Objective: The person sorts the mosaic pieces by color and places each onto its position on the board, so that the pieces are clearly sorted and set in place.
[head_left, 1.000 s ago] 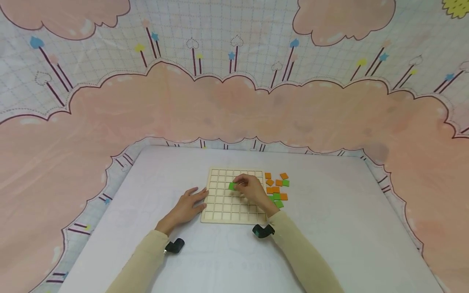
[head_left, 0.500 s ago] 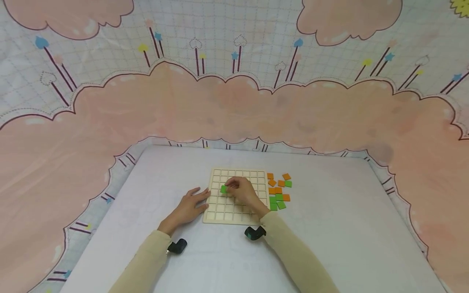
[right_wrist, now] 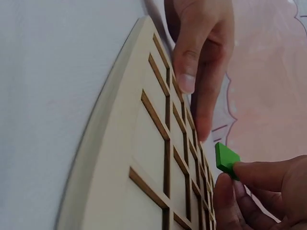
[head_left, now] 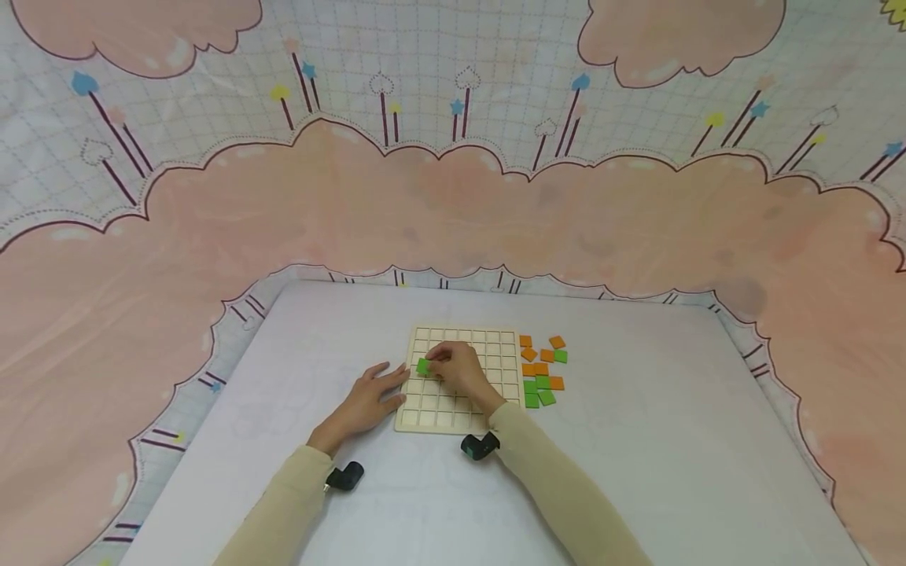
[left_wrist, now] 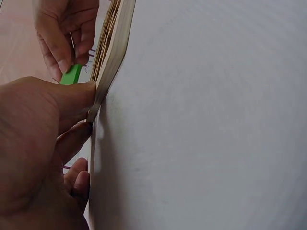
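Note:
A square wooden grid board (head_left: pixel 460 424) lies flat on the white table. Above its left columns my right hand (head_left: pixel 458 369) pinches a green square tile (head_left: pixel 422 366) between thumb and fingertips; in the right wrist view the tile (right_wrist: pixel 226 157) is tilted and held just off the board. My left hand (head_left: pixel 364 401) rests at the board's left edge with its fingers spread and fairly straight. Its thumb and fingers touch that edge in the left wrist view, where the green tile (left_wrist: pixel 71 74) shows beyond the thumb.
Several loose orange tiles (head_left: pixel 557 342) and green tiles (head_left: pixel 546 398) lie beside the board's right edge. A patterned cloth (head_left: pixel 453 212) hangs behind the table (head_left: pixel 672 440). Black devices (head_left: pixel 345 476) sit at both wrists.
My right hand has moved left across the board with the green tile, from near its middle to its left columns. My left hand stays at the left edge. The head view has shifted slightly.

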{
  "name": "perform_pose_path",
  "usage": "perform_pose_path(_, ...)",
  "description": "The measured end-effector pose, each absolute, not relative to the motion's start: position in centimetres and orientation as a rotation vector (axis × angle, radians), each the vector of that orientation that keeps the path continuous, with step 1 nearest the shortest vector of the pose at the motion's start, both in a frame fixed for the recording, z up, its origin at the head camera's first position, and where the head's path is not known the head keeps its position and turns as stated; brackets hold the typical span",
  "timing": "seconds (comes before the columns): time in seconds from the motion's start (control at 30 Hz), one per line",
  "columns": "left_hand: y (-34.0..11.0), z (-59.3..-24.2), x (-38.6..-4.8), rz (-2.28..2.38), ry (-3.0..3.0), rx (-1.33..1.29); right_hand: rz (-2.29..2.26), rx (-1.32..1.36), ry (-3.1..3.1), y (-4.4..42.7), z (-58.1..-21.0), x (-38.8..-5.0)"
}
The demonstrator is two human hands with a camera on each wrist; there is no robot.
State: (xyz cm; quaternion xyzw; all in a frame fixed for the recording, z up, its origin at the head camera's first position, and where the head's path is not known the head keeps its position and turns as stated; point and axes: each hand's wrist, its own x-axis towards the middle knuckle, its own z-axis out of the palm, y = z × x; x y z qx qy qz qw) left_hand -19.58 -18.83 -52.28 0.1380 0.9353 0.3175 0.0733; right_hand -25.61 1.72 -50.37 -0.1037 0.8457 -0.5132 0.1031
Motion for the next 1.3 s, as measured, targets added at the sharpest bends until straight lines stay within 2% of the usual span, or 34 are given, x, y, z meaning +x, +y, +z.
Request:
perform_pose_path(0.27,-18.5,-52.2,-19.5,0.932,2.815,0.427,-1.427,-0.251,2.559,1.1,-50.9,-25.9)
perform_pose_path(0.67,-19.0,-51.8,-19.5,0.904,2.838,0.426,-1.388,-0.445,2.654,0.1,-50.9,-25.9)
perform_pose_path(1.3,-18.8,-52.0,-19.5,0.967,2.796,0.391,-1.247,-0.435,2.69,0.3,-50.8,-26.0)
